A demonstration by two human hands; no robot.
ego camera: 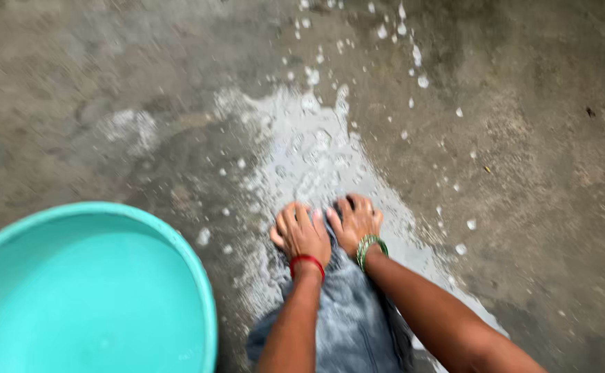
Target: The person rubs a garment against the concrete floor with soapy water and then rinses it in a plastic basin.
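On the wet concrete floor [523,173], a grey cloth [351,324] lies under both hands; the left hand [301,235] and right hand [355,222] curl their fingers into its far edge, gripping it. Suds [309,152] spread ahead; a turquoise tub [199,276] sits left, bare floor right

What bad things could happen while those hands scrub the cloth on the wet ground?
The rough concrete floor might scrape the left hand and right hand pressing the grey cloth. The soapy foam spread around could make the ground slippery. Dirty suds might splash into the turquoise tub nearby.
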